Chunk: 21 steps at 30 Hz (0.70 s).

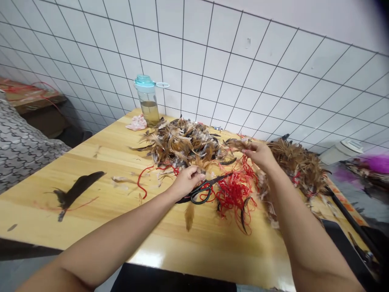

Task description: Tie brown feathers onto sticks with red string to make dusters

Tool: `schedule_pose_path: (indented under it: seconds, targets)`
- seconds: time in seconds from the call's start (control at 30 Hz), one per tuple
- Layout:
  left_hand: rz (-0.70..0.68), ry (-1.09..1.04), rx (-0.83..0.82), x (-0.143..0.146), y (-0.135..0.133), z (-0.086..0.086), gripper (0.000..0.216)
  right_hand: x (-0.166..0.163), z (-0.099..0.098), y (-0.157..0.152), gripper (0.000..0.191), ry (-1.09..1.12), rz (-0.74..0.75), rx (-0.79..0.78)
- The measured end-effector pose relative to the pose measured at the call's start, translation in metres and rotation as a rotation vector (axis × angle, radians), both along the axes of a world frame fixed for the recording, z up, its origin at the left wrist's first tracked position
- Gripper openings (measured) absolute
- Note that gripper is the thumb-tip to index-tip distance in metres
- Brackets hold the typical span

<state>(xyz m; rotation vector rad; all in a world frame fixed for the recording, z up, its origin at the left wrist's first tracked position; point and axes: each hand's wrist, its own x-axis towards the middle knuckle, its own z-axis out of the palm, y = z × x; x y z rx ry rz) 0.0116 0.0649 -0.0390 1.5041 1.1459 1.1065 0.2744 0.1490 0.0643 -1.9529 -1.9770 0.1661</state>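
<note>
My right hand [258, 155] pinches a brown feather [238, 143], which points left over the table. My left hand [190, 181] is closed, thumb against fingers, beside black-handled scissors [203, 192]. Tan fluff shows just beyond its fingertips, but I cannot tell what they hold. The scissors lie with their blades towards the right, partly over a tangle of red string [232, 190]. A large heap of brown and white feathers [185, 142] spreads behind my left hand. One tan feather [189, 217] is below that hand.
A bottle with a turquoise lid [147, 101] and crumpled pink tissue [136, 122] stand at the back left. A dark feather [79, 188] lies on the wooden table [121, 219]. More bundled feathers [299, 164] and a white-lidded container [343, 151] are at right, along the grid-lined wall [197, 52].
</note>
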Motion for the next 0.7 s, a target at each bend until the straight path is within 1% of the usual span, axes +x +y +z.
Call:
schedule_pose_path:
  seconds: [0.07, 0.1, 0.13, 0.2, 0.27, 0.33, 0.4, 0.43, 0.5, 0.6, 0.67, 0.7]
  targets:
    - [0.001, -0.008, 0.002, 0.0, 0.0, 0.0, 0.024, 0.008, 0.019, -0.008, 0.015, -0.044, 0.027, 0.003]
    - [0.0, -0.002, 0.003, 0.0, 0.0, 0.0, 0.024, 0.011, 0.025, -0.012, 0.012, -0.089, 0.041, 0.015]
    - [0.001, 0.01, 0.005, 0.0, 0.0, -0.001, 0.024, 0.012, 0.028, -0.017, 0.01, -0.14, 0.055, 0.02]
    - [0.006, 0.045, 0.014, 0.0, 0.0, -0.002, 0.024, 0.012, 0.029, -0.029, 0.014, -0.249, 0.087, -0.002]
    - [0.007, 0.067, 0.028, -0.001, 0.002, -0.004, 0.024, 0.009, 0.022, -0.043, 0.022, -0.326, 0.13, -0.044]
    - [0.002, 0.063, 0.034, -0.001, 0.002, -0.007, 0.023, 0.008, 0.012, -0.059, 0.035, -0.366, 0.157, -0.078]
    - [-0.002, 0.05, 0.03, -0.001, 0.003, -0.008, 0.023, 0.012, 0.003, -0.078, 0.047, -0.396, 0.151, -0.111]
    - [-0.001, 0.046, 0.027, -0.001, 0.003, -0.009, 0.023, 0.016, 0.0, -0.089, 0.048, -0.418, 0.145, -0.114]
    - [0.007, 0.056, 0.03, -0.001, 0.003, -0.009, 0.023, 0.028, -0.005, -0.109, 0.043, -0.47, 0.132, -0.09]
    - [0.029, 0.103, 0.048, -0.002, 0.004, -0.009, 0.023, 0.047, -0.011, -0.134, 0.026, -0.524, 0.014, -0.036]
    - [0.038, 0.129, 0.057, -0.003, 0.005, -0.01, 0.022, 0.056, -0.018, -0.144, 0.021, -0.476, -0.06, -0.056]
    - [0.041, 0.136, 0.06, -0.003, 0.006, -0.011, 0.022, 0.058, -0.022, -0.146, 0.021, -0.416, -0.089, -0.079]
